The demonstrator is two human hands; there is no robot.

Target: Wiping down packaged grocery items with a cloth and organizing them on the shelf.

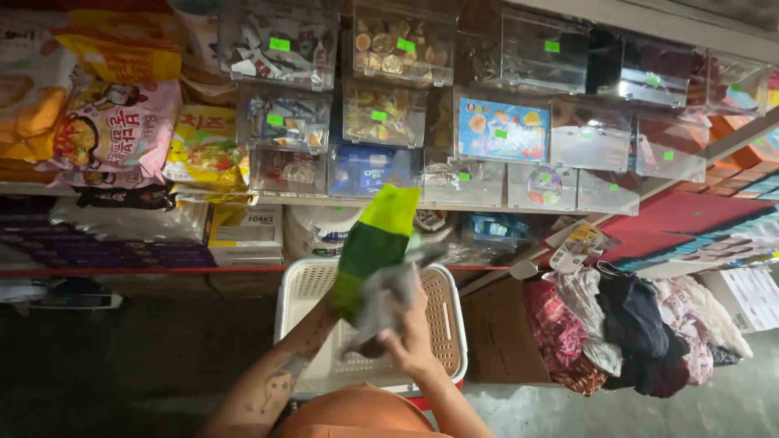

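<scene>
On the left, big snack bags [114,130] leaned on the shelf. Clear candy boxes [381,113] sat in rows, so you could see inside. Below them stood a white basket [450,324]. Over it, the left hand [350,304] was wrapped around a green cloth [373,243], keeping it up. The right hand [410,341] pinched a grey cloth [388,304] beside it. To the right, more clothes [633,324] lay piled.
</scene>
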